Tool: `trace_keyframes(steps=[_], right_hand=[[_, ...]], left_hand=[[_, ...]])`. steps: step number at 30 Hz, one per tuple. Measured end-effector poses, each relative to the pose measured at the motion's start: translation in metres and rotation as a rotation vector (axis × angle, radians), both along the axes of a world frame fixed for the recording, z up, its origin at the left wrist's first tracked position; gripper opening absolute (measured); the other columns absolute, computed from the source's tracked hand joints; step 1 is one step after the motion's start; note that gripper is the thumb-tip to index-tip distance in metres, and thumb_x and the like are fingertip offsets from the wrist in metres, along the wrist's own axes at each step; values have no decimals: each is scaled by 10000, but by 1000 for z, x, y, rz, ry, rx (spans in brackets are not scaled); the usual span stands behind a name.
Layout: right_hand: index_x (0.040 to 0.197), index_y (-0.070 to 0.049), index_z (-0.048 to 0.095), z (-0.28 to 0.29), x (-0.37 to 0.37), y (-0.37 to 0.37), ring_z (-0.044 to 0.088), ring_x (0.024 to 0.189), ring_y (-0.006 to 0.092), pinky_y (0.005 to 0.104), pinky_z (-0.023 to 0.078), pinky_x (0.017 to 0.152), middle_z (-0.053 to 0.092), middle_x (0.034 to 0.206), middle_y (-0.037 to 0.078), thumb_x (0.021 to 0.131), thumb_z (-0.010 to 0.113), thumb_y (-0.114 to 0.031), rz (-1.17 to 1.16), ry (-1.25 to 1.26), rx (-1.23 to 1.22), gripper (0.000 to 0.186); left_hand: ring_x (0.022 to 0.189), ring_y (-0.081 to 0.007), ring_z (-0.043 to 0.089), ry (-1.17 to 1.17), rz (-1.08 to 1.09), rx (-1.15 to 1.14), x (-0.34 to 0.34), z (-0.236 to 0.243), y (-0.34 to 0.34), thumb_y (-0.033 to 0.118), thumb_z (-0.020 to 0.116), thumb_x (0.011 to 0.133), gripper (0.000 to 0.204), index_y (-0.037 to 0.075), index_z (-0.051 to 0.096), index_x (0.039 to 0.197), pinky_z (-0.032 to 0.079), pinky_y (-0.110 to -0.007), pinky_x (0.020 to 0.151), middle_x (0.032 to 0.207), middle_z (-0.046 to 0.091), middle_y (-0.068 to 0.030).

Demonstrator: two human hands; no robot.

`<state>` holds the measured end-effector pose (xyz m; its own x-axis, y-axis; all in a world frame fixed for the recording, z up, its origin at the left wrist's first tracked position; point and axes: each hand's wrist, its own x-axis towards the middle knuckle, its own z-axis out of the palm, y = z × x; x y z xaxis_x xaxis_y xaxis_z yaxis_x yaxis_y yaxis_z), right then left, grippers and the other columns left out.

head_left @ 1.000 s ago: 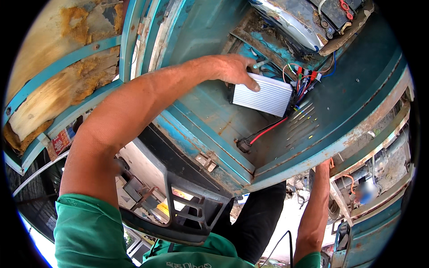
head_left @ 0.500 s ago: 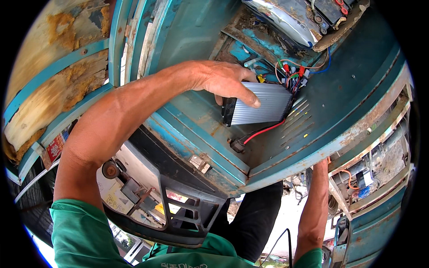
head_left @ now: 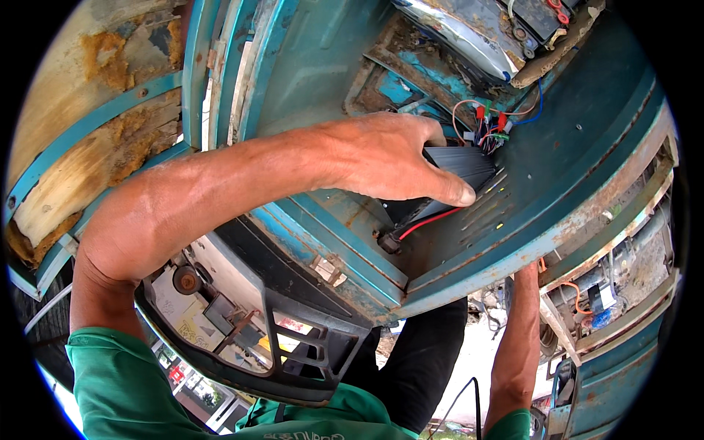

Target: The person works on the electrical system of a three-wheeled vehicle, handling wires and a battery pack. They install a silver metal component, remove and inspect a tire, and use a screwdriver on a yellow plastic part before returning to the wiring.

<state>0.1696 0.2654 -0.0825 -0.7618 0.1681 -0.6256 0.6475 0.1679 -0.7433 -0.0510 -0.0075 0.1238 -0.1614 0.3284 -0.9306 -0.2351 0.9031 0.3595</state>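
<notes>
My left hand (head_left: 400,158) is wrapped over a finned metal box (head_left: 462,165) in the teal metal compartment (head_left: 565,183), thumb reaching across it toward the right. The box is tilted, showing darker faces, and partly hidden by the hand. Colored wires with small red, green and white connectors (head_left: 490,126) lie just behind it. A red cable (head_left: 429,220) runs beneath it to a black plug (head_left: 389,242). Of my right hand (head_left: 526,273), only the wrist end shows at the compartment's lower right edge; its fingers are hidden behind the frame.
A battery (head_left: 533,22) with red terminals sits at the top right. Worn padded panels (head_left: 88,132) are at the left. A black molded plastic part (head_left: 308,337) lies below the compartment's front rail (head_left: 337,249). Rusty framework and machinery (head_left: 609,279) are at the right, above pale ground.
My left hand has moved rightward and down with the metal box, which has tipped so its silver finned face now looks darker and is more covered. The right arm has stayed put.
</notes>
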Motion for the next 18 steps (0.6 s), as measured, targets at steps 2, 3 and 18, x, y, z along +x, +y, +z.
trace_keyframes(steps=[2,3,18], right_hand=[[1021,21,662,2,-2,0,644,747,175,334,520,707,702,827,100,917,593,-118,3,-3,-2,187],[1020,21,663,2,-2,-1,644,746,174,333,520,707,701,826,99,918,594,-119,10,-3,-3,187],[1016,20,674,15,-15,-10,639,734,159,319,521,699,701,812,85,925,606,-128,58,-3,6,187]], left_hand=[[1041,-346,636,44,42,73,5,0,0,566,720,776,826,-116,563,1214,494,-419,921,1103,641,-284],[1016,-330,644,67,64,108,9,0,-1,526,735,767,788,-126,580,1182,494,-402,908,1073,651,-278],[1066,-320,621,137,104,133,23,14,21,434,778,786,702,-82,562,1211,498,-404,905,1144,620,-256]])
